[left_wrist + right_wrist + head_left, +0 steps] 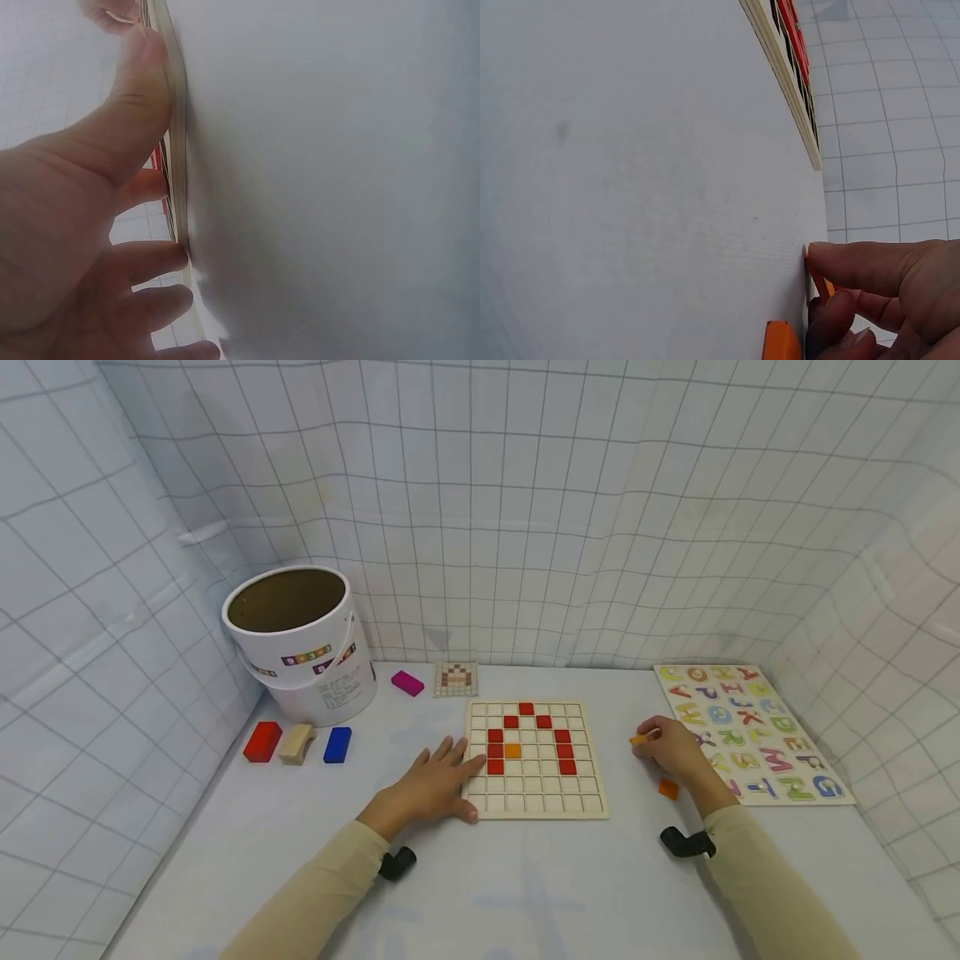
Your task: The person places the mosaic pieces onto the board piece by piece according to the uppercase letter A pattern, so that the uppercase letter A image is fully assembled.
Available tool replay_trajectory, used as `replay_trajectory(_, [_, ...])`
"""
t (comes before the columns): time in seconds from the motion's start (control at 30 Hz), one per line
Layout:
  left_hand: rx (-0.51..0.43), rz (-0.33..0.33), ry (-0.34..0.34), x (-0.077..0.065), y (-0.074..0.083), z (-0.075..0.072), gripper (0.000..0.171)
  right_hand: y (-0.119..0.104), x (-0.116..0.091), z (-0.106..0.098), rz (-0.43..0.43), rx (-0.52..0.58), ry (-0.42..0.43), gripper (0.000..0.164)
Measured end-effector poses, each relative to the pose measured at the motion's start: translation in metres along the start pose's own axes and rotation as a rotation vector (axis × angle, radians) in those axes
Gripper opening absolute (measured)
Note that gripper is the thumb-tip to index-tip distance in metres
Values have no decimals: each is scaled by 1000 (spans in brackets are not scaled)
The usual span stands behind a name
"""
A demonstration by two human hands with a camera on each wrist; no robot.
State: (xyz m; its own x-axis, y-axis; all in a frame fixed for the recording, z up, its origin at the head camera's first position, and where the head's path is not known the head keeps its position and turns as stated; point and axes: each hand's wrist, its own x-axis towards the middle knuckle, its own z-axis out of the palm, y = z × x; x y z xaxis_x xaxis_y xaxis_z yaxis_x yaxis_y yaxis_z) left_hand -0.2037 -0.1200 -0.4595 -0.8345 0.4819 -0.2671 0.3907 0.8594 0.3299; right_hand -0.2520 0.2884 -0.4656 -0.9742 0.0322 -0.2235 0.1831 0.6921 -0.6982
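Note:
A wooden grid board (540,785) lies mid-table, with several red square tiles (562,751) set in an arch shape and one orange tile (512,751) inside it. My left hand (431,783) rests spread at the board's left edge, the thumb by its lower corner; in the left wrist view the fingers lie along the board's side. To the right of the board my right hand (672,752) pinches an orange square tile (821,281) between thumb and fingers, low at the table. Another orange tile (668,789) lies loose just below that hand.
An alphabet puzzle board (750,735) lies right of my right hand. A white bucket (300,652) stands back left, with a red block (262,742), a wooden arch block (296,745) and a blue block (337,745) before it. A magenta block (407,683) and a small pattern card (455,680) lie behind.

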Motion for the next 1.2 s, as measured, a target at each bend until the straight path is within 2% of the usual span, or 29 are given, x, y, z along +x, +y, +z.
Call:
replay_trajectory(0.23, [12, -1, 0, 1, -1, 1, 94, 1, 1, 1, -38, 39, 28, 34])
replay_trajectory(0.43, [9, 1, 5, 1, -1, 1, 94, -10, 4, 8, -68, 233, -2, 42])
replay_trajectory(0.67, [-1, 5, 3, 2, -3, 2, 94, -39, -3, 41, -80, 412, -67, 42])
replay_trajectory(0.8, [-4, 3, 2, 2, -3, 2, 94, -56, -8, 61, -117, 472, -126, 40])
replay_trajectory(0.97, [12, 0, -4, 2, -2, 2, 94, -74, -12, 79, -131, 447, -206, 37])
replay_trajectory(1.13, [28, -3, -13, 2, -2, 2, 95, -83, -14, 92, -177, 323, -238, 32])
replay_trajectory(1.2, [23, -5, -11, 2, -2, 1, 94, -86, -13, 96, -196, 261, -224, 30])
